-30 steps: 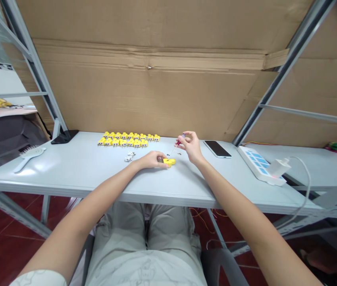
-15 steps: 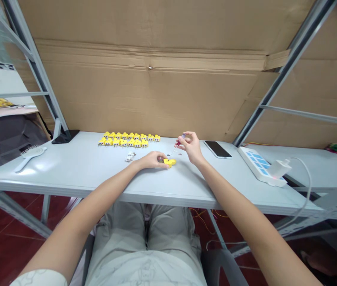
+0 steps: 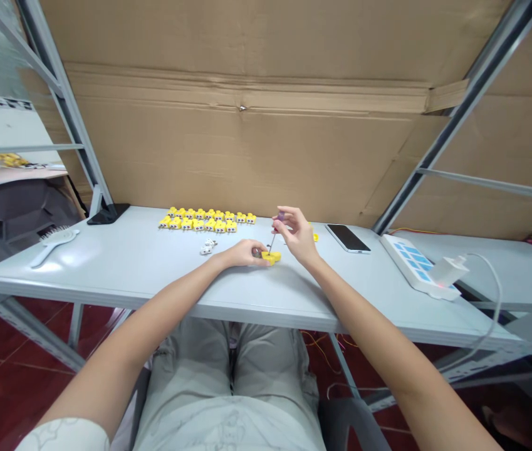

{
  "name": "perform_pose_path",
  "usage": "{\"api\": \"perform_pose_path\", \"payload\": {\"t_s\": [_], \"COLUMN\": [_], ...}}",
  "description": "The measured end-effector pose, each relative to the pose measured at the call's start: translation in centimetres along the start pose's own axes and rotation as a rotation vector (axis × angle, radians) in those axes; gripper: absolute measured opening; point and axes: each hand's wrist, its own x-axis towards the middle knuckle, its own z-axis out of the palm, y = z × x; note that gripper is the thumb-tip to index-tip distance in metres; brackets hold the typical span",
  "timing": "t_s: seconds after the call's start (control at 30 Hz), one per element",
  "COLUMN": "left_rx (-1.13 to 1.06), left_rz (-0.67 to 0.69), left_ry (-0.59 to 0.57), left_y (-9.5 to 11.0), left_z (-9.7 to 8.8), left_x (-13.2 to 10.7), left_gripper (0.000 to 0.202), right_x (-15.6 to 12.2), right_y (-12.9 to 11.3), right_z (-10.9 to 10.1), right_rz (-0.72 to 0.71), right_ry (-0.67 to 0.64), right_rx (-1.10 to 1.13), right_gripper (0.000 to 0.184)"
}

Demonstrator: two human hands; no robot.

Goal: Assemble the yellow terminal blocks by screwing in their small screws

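Observation:
My left hand (image 3: pixel 242 254) rests on the grey table (image 3: pixel 119 269) with its fingers closed on a small yellow part (image 3: pixel 271 257). My right hand (image 3: pixel 296 235) pinches a thin screwdriver (image 3: pixel 274 235) with a dark red handle. The tool stands almost upright, its tip down on the yellow part. Two rows of several like yellow parts (image 3: pixel 207 220) lie behind my left hand. A small white piece (image 3: pixel 207 247) sits just left of that hand.
A dark phone (image 3: pixel 348 238) lies right of my right hand, then a white power strip (image 3: pixel 416 263) with a plugged charger (image 3: pixel 448 270) and cable. A white hairbrush (image 3: pixel 54 244) lies far left. A cardboard wall (image 3: pixel 266 144) backs the table, between slanted metal struts.
My right hand moved left and tipped the screwdriver from a slant to nearly upright, its tip now on the yellow part. The left hand stayed put. The view shifted slightly.

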Motion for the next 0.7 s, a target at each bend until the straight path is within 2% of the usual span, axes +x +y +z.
{"api": "perform_pose_path", "payload": {"t_s": [0.13,0.33,0.5,0.7], "left_rx": [-0.024,-0.019,-0.022,-0.007], "left_rz": [0.001,0.009,0.002,0.004], "left_ry": [0.001,-0.002,-0.005,-0.011], "left_y": [-0.09,-0.53,-0.71,-0.66], "left_z": [0.09,0.18,0.20,0.21], "left_x": [0.02,0.11,0.18,0.22], "left_gripper": [0.046,0.047,0.049,0.050], "right_x": [-0.31,-0.17,-0.17,-0.11], "right_y": [-0.34,-0.18,-0.61,-0.75], "right_z": [0.77,0.51,0.49,0.64], "right_rz": [0.033,-0.023,0.025,0.001], "right_ry": [-0.089,0.005,-0.050,-0.016], "right_rx": [0.084,0.011,0.080,0.046], "right_gripper": [0.041,0.041,0.038,0.040]}}
